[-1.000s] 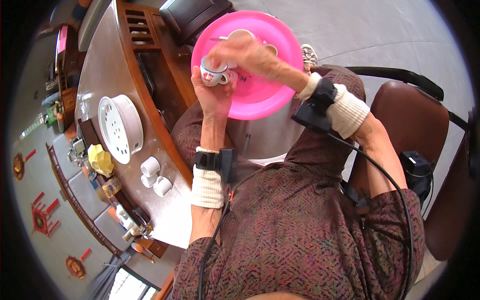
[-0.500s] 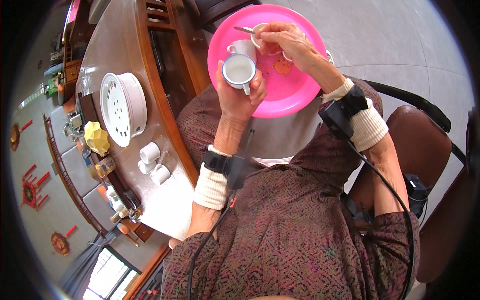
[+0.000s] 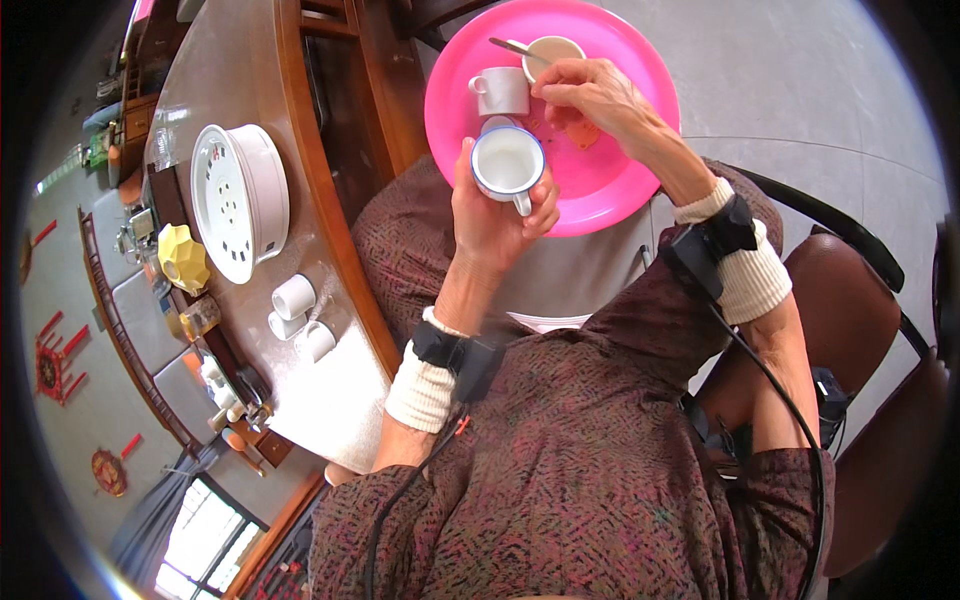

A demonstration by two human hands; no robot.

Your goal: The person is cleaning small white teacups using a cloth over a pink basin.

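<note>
My left hand [image 3: 490, 215] is wrapped round a white enamel-look mug [image 3: 508, 165] with a blue rim, its opening tilted up and its handle toward my fingers. My right hand [image 3: 605, 98] hovers over the pink round tray [image 3: 640, 150], fingers curled and pinched together; whether they hold anything small is hidden. Just beyond those fingers stands a pale cup [image 3: 560, 47] with a spoon [image 3: 513, 48] leaning out over its left rim. Left of it, a white mug [image 3: 505, 92] rests on the tray. Another white piece shows partly behind the held mug.
On the wooden table [image 3: 240, 60] at left are a large white round basin-like dish [image 3: 225, 205], several white mugs [image 3: 293, 297], a yellow faceted object [image 3: 182, 260] and a white cloth [image 3: 335, 400]. A brown chair [image 3: 830, 310] stands at right.
My left hand with the mug has shifted right and slightly down in view. My right hand has drawn back from the cup with the spoon, so more of that cup shows.
</note>
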